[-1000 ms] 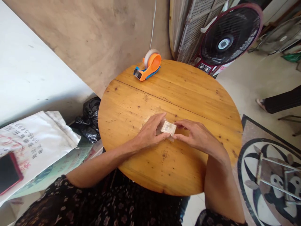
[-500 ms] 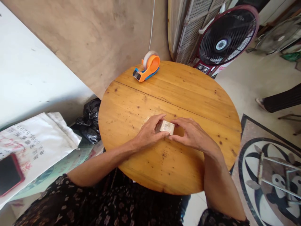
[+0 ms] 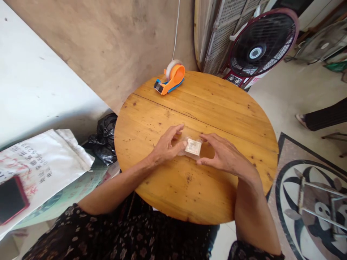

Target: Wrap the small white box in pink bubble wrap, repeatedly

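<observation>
A small clear plastic packet with a pale printed card inside [image 3: 193,147] lies at the middle of the round wooden table [image 3: 217,104]. My left hand [image 3: 165,146] pinches the packet's left end with thumb and fingers. My right hand [image 3: 222,156] grips its right end, fingers curled around it. An orange and blue tape dispenser [image 3: 170,80] with a roll of clear tape stands at the table's far edge, well away from both hands.
A black floor fan [image 3: 260,43] stands behind the table at the right. A black bag [image 3: 104,139] lies on the floor to the left, beside a white printed sack [image 3: 40,166] with a dark phone [image 3: 11,198] on it. Another person's leg [image 3: 322,117] shows far right.
My left fingers have spread a little and slid back along the packet, showing more of its clear plastic. The packet sits slightly lower and my right hand has shifted with it.
</observation>
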{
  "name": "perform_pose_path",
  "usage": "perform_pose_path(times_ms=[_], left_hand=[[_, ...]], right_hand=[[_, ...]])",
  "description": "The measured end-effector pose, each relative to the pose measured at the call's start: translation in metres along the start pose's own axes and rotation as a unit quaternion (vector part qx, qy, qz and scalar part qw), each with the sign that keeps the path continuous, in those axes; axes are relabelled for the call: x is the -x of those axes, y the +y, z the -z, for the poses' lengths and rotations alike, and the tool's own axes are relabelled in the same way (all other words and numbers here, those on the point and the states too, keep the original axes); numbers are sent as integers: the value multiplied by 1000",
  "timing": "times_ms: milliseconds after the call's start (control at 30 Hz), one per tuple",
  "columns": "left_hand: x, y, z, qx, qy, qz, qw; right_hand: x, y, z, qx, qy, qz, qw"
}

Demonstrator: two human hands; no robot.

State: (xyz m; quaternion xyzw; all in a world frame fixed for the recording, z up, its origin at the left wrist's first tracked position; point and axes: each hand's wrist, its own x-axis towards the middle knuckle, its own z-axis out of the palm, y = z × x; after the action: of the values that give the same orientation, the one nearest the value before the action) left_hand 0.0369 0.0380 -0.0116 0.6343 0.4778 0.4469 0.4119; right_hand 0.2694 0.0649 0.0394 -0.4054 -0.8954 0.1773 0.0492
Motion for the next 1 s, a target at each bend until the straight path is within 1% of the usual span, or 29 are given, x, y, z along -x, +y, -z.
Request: perform_pose_path(times_ms=[100, 167, 300, 400, 467, 567, 667, 733, 800, 900, 1000], left_hand=[[-2, -1, 5, 33, -13, 41, 999], [-2, 0, 4, 31, -21, 46, 998], [-1, 2, -5, 9, -32, 47, 998], [0, 0, -10, 30, -26, 38, 998], [0, -3, -12, 32, -8, 17, 999], [-2, -6, -12, -10, 23, -47, 999], [-4, -6, -11, -56, 20, -105, 993], [-5, -6, -11, -80, 17, -125, 989], [-4, -6, -12, -104, 23, -137, 985], [-2, -9, -13, -131, 26, -154, 979], [-1, -13, -15, -145, 36, -155, 977]], right_hand=[[2, 3, 0, -1, -20, -3, 1000], [0, 1, -3, 1, -21, 3, 1000], [-9, -11, -10, 22, 6, -9, 1000], [-15, -19, -13, 35, 33, -30, 998], [-18, -23, -13, 37, 41, -45, 997], [-21, -25, -15, 36, 47, -80, 995], [-22, -23, -17, 28, 33, -115, 992], [-21, -18, -16, 20, 11, -106, 994], [-18, -14, -15, 15, -2, -77, 997], [-16, -11, -14, 15, 1, -53, 998], [-18, -13, -16, 15, 13, -66, 998]])
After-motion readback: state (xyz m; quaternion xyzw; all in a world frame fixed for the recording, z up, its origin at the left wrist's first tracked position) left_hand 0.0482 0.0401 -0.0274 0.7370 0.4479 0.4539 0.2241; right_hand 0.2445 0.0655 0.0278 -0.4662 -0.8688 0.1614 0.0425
